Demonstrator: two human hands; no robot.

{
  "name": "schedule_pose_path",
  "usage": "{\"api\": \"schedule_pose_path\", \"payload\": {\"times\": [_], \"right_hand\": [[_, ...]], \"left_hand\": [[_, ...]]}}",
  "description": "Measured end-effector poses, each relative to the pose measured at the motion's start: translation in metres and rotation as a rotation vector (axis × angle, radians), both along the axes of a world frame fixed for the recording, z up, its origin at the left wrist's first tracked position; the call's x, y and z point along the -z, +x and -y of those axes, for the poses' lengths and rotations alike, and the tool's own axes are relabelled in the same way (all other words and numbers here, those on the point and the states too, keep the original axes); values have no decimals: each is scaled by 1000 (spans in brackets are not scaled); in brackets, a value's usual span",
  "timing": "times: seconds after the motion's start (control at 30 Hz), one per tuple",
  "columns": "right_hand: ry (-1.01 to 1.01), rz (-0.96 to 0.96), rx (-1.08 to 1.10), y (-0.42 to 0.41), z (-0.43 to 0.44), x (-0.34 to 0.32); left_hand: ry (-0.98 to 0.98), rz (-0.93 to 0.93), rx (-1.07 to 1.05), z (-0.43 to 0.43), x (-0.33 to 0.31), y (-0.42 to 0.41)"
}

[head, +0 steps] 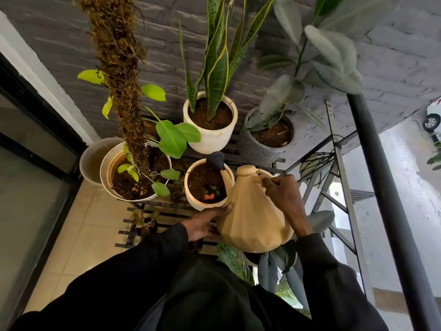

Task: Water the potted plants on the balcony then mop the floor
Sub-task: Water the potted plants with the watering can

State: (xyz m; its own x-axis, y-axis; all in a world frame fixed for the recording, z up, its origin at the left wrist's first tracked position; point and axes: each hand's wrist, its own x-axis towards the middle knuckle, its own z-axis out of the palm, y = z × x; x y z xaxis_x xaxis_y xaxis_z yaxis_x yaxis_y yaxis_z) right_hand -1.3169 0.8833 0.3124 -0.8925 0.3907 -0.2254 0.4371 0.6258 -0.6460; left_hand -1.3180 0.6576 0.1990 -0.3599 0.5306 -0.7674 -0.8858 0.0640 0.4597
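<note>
Tilting the can point(253, 220) over the small pot point(191, 199) at the rack's point(152, 214) front edge.
The moss-pole pot point(106, 177) is standing left. The left hand point(205, 223) is bracing the can's lower side with flat fingers, and the right hand point(281, 189) is gripping the top handle. The can is probably stiff, smooth plastic, heavy and sloshing if full, so handle plus underside suits. The snake-plant pot point(207, 139) and the grey pot point(260, 151) are crowding behind.

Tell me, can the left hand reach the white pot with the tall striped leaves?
Probably not yet: the left hand supports the watering can, and the small pot stands between it and the white pot.
</note>
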Motion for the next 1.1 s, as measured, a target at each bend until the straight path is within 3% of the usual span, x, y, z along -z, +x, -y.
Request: {"api": "schedule_pose_path", "payload": {"times": [0.23,1.1], "right_hand": [[97,77,-102,-31,5,-6],[32,174,-104,-55,18,3]], "left_hand": [[29,57,-66,2,1,-6],[91,133,-46,17,8,-16]]}}
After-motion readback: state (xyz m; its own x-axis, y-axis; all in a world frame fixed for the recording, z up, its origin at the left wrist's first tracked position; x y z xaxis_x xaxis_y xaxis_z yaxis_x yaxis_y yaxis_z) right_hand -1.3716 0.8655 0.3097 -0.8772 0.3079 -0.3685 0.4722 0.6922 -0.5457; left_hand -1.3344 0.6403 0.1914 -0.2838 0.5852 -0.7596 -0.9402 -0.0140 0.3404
